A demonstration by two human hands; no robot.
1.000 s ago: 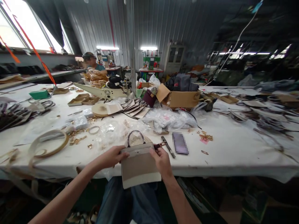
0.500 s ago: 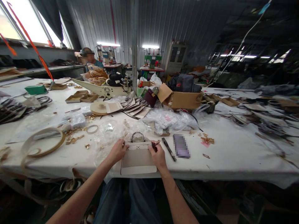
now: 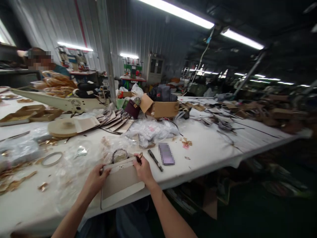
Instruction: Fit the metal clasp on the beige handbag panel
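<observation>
My long white table (image 3: 218,150) carries plenty. At its near edge the small beige bag (image 3: 121,180) lies flat, overhanging slightly. Just right of it lie a dark tool (image 3: 155,160) and a purple card (image 3: 166,153). Toward the middle sit clear plastic bags (image 3: 151,130), fanned leather pieces (image 3: 116,120) and an open cardboard box (image 3: 159,108). Gold fittings (image 3: 15,180) scatter along the left end.

On your desk (image 3: 210,145) you have a cardboard box (image 3: 160,109), crumpled plastic bags (image 3: 151,130), a dark tool (image 3: 155,160) and a tape ring (image 3: 51,159).
</observation>
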